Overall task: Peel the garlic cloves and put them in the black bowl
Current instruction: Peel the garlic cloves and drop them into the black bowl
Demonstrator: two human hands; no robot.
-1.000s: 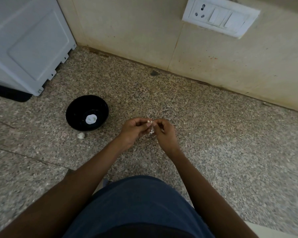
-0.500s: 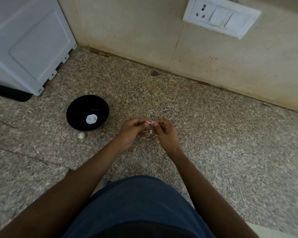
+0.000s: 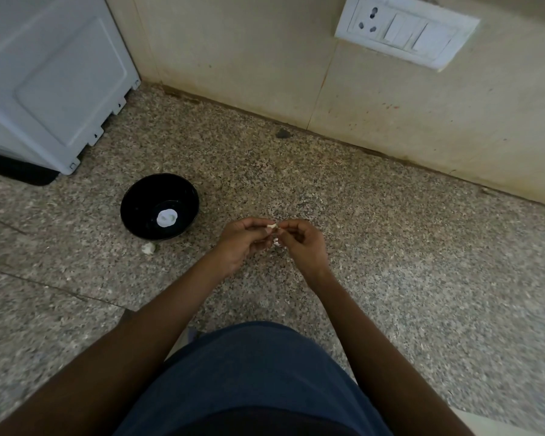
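Over the counter [image 3: 390, 247], you pinched a garlic clove [image 3: 271, 227] between left hand [image 3: 243, 243] and right hand [image 3: 302, 243], mid-peel; next probably dropping it into the black bowl [image 3: 132, 209].

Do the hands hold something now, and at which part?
Both the left hand and right hand pinch one small white garlic clove at its opposite ends with fingertips.

Head view, looking steeply down at counter [image 3: 390, 247], hands [image 3: 274, 239] near
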